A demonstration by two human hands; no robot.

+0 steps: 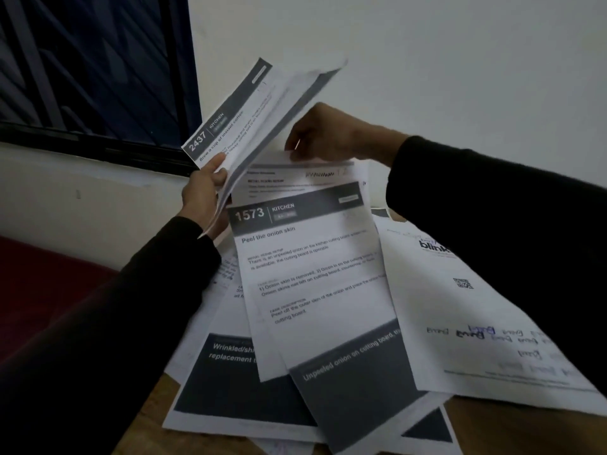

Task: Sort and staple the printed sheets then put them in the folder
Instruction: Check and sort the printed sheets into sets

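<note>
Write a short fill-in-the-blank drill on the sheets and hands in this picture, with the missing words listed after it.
1. The left hand holds up a bundle whose front sheet is numbered ____.
2. The sheet numbered 1573 is titled "Peel the ____ skin".
3. The right hand pinches the top edge of a sheet lying behind sheet ____.

Missing words: 2437; onion; 1573

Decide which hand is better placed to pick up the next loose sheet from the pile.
Probably the right hand: it already touches a sheet atop the pile. The left hand grips the gathered sheets.
</note>
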